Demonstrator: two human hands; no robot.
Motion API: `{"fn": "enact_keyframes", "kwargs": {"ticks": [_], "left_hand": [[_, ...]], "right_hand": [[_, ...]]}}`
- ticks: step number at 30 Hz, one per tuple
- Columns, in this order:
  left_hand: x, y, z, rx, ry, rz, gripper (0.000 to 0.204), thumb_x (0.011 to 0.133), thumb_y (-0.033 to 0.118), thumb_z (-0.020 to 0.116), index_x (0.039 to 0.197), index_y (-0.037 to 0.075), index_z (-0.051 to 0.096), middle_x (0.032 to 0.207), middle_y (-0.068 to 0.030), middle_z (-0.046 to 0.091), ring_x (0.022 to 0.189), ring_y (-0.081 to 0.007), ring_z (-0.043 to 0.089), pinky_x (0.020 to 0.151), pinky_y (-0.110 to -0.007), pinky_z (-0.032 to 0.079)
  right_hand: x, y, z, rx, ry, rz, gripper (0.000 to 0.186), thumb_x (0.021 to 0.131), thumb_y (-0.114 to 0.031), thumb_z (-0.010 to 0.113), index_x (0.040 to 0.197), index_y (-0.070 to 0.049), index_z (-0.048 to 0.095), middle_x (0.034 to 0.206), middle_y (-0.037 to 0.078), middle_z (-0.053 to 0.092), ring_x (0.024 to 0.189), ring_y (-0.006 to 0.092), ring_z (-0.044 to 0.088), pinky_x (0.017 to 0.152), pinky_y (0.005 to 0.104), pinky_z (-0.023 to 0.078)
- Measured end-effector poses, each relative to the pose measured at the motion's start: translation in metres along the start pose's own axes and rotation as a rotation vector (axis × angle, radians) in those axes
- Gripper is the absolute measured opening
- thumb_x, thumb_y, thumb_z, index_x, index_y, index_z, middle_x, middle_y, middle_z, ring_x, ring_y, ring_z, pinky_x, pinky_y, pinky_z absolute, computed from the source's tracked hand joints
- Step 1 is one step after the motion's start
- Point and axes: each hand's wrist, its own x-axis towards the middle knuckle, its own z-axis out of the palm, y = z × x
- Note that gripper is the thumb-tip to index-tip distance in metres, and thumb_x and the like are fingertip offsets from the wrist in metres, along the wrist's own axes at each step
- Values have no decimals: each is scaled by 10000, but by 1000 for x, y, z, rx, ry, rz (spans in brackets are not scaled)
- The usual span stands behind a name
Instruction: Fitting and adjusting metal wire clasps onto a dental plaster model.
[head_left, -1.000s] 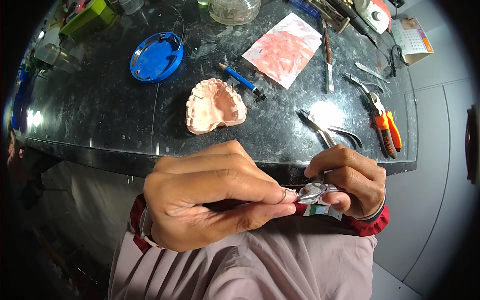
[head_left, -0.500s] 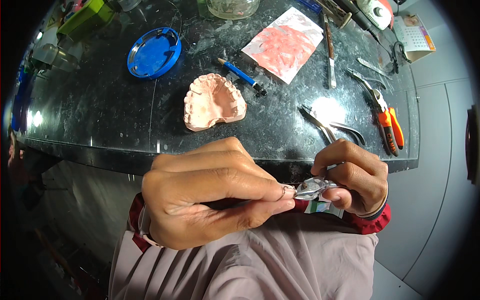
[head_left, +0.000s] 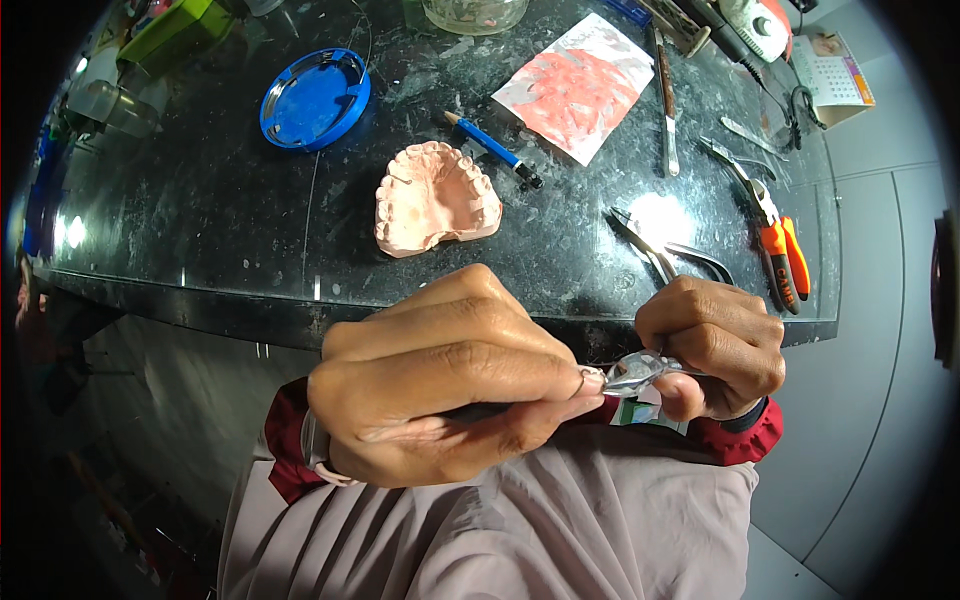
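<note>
Metal wire [head_left: 582,381]: showing at the left fingertips, just beside the pliers' nose.
Left hand [head_left: 445,375]: pinching thumb and forefinger together on the wire.
Right hand [head_left: 715,342]: curling fingers around the silver pliers [head_left: 632,374].
Jaw grip on wire: not showing clearly; cannot tell.
Pink tooth model [head_left: 435,210]: resting on the dark table [head_left: 220,230], beyond the left hand.
Blue pencil [head_left: 493,148]: lying between model and smeared paper [head_left: 575,88].

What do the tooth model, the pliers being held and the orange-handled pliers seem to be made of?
Tooth model: probably plaster; it looks matt, chalky and pale pink.
Held pliers: metal, likely steel; polished, with bright, mirror-like glints.
Orange-handled pliers: shiny, silvery metal up front; the orange and dark grips could be plastic or rubber.
</note>
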Motion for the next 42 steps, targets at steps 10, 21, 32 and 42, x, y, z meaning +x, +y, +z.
{"fn": "enact_keyframes", "kwargs": {"ticks": [10,21,32,42], "left_hand": [[-5,-4,2,-35,7,49,146,711,-13,741,815,45,655,734,-97,663,640,-166,624,561,-235,529],[-25,-8,-3,-315,116,-153,148,722,-15,773,839,-1,684,792,-149,697,696,-191,646,561,-247,510],[-22,1,-1,-764,-101,-594,139,727,1,775,853,-3,716,850,-145,692,745,-199,655,664,-273,501],[-2,-16,-55,238,-97,232,686,447,412,934,941,55,619,1008,-99,597,697,-145,494,590,-269,397]], "right_hand": [[-3,5,-2,-23,-38,-69,292,767,-168,750,636,-12,541,704,134,617,552,199,585,492,302,458],[-27,14,-41,-845,13,436,189,745,25,556,933,36,559,1100,175,541,927,337,548,803,376,440],[8,-17,21,106,-60,-193,279,704,-41,781,962,-46,675,856,33,711,902,187,656,720,295,514],[4,-11,23,145,-47,-182,325,653,-90,836,952,-137,718,874,9,682,819,128,615,658,233,562]]}}
